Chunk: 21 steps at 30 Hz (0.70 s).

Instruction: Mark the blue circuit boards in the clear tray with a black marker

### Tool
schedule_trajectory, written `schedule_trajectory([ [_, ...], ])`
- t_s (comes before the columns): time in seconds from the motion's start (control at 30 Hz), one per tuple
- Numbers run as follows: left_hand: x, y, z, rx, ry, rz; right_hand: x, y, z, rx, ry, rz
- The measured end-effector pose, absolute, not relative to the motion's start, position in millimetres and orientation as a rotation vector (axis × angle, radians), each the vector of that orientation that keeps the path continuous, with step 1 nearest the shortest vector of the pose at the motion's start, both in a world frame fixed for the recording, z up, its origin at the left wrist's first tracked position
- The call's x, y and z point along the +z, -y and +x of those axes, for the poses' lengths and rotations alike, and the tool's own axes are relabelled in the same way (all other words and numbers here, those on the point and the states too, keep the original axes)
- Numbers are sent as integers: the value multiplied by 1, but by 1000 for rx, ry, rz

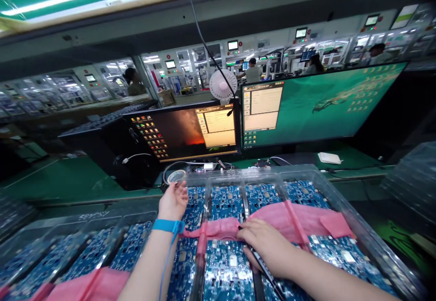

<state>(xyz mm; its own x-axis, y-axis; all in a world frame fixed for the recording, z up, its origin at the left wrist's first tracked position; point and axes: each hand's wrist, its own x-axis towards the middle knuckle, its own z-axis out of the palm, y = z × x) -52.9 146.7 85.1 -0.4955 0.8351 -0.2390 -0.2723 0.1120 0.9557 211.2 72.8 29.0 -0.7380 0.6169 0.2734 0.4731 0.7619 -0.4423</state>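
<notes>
My left hand [174, 199], with a blue wrist strap [167, 226] and its cord, is raised over the far left corner of a clear plastic tray [306, 171]. Its fingers are loosely curled and I see nothing in them; a roll of tape [176, 177] lies just behind. Blue circuit boards [226, 201] stand in the tray's compartments, with a pink sheet strip [277, 217] across them. My right hand [269, 248] rests over the strip's middle, closed on a slim black pen-like tool [264, 267]. The tool slants down toward me.
A second tray of boards [88, 246] with pink strip [91, 285] sits at the left. Behind stand two monitors [180, 132], a small fan [223, 85] and a hanging black cable [206, 42]. Clear trays [413, 178] are stacked at the right. Several people work farther back.
</notes>
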Motion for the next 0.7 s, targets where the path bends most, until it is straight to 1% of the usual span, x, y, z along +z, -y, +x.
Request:
schedule_trajectory([
  [0.13, 82, -145, -71, 1708, -1288, 337, 30, -72, 212, 500, 2553, -835],
  [0.3, 72, -145, -73, 1753, -1227, 230, 31, -71, 213, 517, 2559, -836],
  [0.53, 69, -144, -72, 1729, -1342, 320, 34, -69, 214, 546, 2556, -845],
  [0.7, 74, -147, -76, 1695, -1605, 556, 34, -70, 214, 557, 2554, -852],
])
